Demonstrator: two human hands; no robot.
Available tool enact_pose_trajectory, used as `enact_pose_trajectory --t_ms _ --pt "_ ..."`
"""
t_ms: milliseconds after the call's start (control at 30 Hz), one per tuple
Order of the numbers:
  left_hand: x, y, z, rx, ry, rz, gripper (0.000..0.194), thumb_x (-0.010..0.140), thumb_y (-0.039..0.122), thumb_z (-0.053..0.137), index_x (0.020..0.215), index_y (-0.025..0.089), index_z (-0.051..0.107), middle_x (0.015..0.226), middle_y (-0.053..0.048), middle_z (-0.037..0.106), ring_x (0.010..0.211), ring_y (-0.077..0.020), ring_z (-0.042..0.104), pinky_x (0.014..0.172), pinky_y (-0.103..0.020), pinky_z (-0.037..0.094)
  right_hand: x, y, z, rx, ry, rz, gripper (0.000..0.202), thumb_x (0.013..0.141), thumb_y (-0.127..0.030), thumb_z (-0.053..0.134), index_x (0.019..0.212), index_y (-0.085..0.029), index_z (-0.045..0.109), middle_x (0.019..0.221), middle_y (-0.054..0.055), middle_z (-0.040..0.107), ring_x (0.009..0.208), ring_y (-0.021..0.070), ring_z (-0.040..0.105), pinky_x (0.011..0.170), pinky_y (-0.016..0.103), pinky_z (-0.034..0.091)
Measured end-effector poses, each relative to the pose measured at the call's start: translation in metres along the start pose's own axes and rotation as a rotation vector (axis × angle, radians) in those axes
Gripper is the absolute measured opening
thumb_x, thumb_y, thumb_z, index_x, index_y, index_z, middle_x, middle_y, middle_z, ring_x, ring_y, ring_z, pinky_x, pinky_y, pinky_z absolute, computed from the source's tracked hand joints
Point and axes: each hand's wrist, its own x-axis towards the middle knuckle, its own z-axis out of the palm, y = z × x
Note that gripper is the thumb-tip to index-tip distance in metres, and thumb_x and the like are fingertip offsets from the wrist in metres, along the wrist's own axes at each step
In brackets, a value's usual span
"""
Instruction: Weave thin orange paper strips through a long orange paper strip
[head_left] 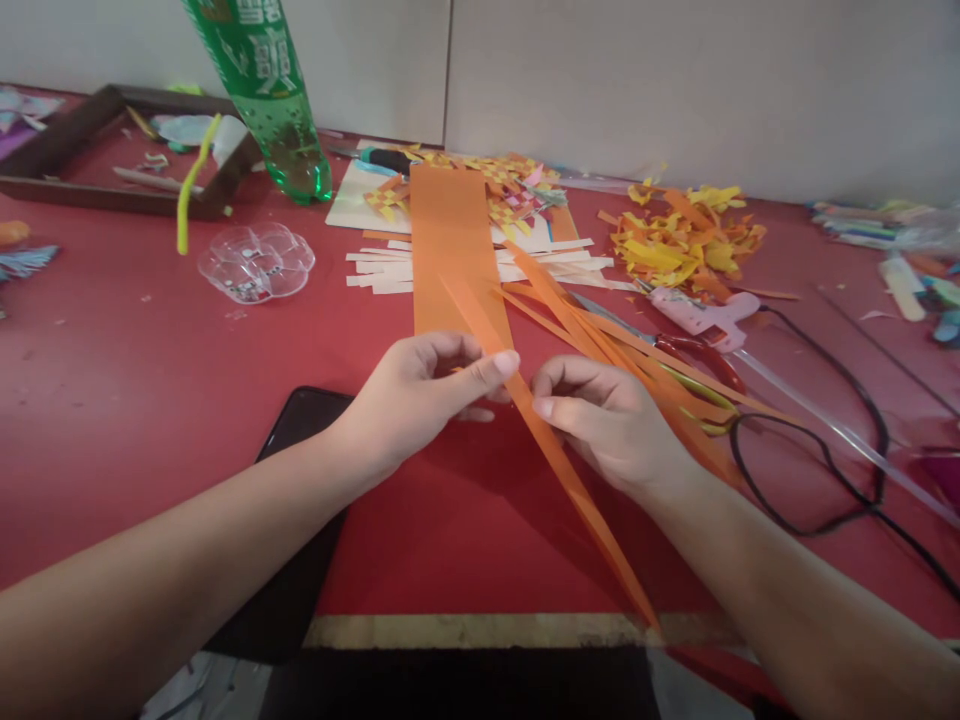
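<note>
So the red desk [150,350] carries everything here. The dark flat device [307,415] sits under the left forearm, partly covered, so no idea if it's a phone or a tablet. Green bottle [270,100] is off at the back left, probably to keep it away from the paper. The wide orange sheet [454,215] lies lengthwise just beyond the hands, on top of some white strips [379,268]. Loose orange strips [660,390] fan out by the right hand — handy to reach, I reckon — with a pink glue gun [701,312] just past them.

The long orange strip [568,470] is slanted between the hands, its near end by the desk's front edge, maybe angled like that to keep it straight. Left hand [424,385] is closed on it, thumb on top, fingers curled behind. Right hand [607,410] is mostly curled too — thumb and forefinger pinching its right edge a bit lower down.
</note>
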Motion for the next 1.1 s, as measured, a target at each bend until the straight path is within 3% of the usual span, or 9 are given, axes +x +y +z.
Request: enact_pose_trajectory --t_ms 67,167,300,433,667,867,1100 --pt "-0.002 0.001 -0.001 0.152 -0.087 -0.069 0.026 0.075 0.039 0.079 0.077 0.016 0.067 0.076 0.0 0.068 0.076 -0.0152 0.069 0.07 -0.026 0.057 0.0 0.0 0.0 -0.013 0.004 0.0 0.008 0.078 -0.016 0.063 0.071 -0.018 0.06 0.058 -0.007 0.046 0.049 0.0059 0.032 0.047 0.024 0.021" --pt "-0.004 0.001 0.0 0.29 -0.099 -0.092 0.028 0.074 0.041 0.079 0.073 0.016 0.067 0.072 -0.003 0.071 0.073 -0.0176 0.069 0.069 -0.029 0.056 0.0 0.0 0.001 -0.035 -0.008 -0.001 0.007 0.076 -0.017 0.063 0.071 -0.018 0.059 0.06 -0.006 0.048 0.052 0.007 0.035 0.049 0.024 0.023" --pt "-0.004 0.0 0.003 0.211 -0.08 -0.069 0.03 0.075 0.042 0.079 0.072 0.016 0.064 0.076 -0.003 0.073 0.075 -0.0173 0.07 0.073 -0.029 0.058 0.0 -0.001 0.002 -0.029 -0.015 0.0 0.008 0.075 -0.018 0.063 0.07 -0.018 0.058 0.061 -0.005 0.049 0.053 0.0078 0.037 0.05 0.025 0.025" --pt "-0.001 0.0 0.005 0.037 -0.062 -0.062 0.026 0.081 0.039 0.074 0.083 0.015 0.064 0.08 -0.002 0.07 0.077 -0.0149 0.071 0.073 -0.026 0.06 0.0 -0.003 0.003 -0.049 -0.014 -0.021 0.009 0.075 -0.015 0.061 0.068 -0.018 0.056 0.059 -0.006 0.046 0.051 0.0067 0.034 0.048 0.024 0.024" --pt "0.003 -0.001 0.005 -0.111 0.13 0.046 0.018 0.086 0.032 0.069 0.083 0.017 0.06 0.08 0.001 0.065 0.067 -0.0112 0.066 0.06 -0.022 0.059 0.001 -0.004 0.002 -0.076 -0.01 -0.016 0.008 0.074 -0.015 0.062 0.068 -0.018 0.057 0.06 -0.006 0.047 0.051 0.0062 0.035 0.048 0.023 0.023" --pt "0.006 0.001 0.0 -0.195 0.313 0.191 0.014 0.089 0.033 0.064 0.087 0.021 0.057 0.089 0.001 0.069 0.063 -0.0116 0.067 0.059 -0.024 0.058 0.0 -0.005 0.002 -0.054 -0.006 0.012 0.008 0.073 -0.016 0.063 0.067 -0.017 0.057 0.058 -0.006 0.046 0.05 0.006 0.033 0.047 0.023 0.021" --pt "0.013 0.009 -0.008 -0.322 0.544 0.305 0.019 0.094 0.023 0.056 0.077 0.022 0.05 0.074 0.003 0.063 0.054 -0.0093 0.061 0.049 -0.021 0.054 0.002 -0.004 -0.003 0.014 -0.017 0.004 0.01 0.071 -0.013 0.063 0.064 -0.018 0.058 0.057 -0.006 0.047 0.049 0.0064 0.037 0.046 0.024 0.023"
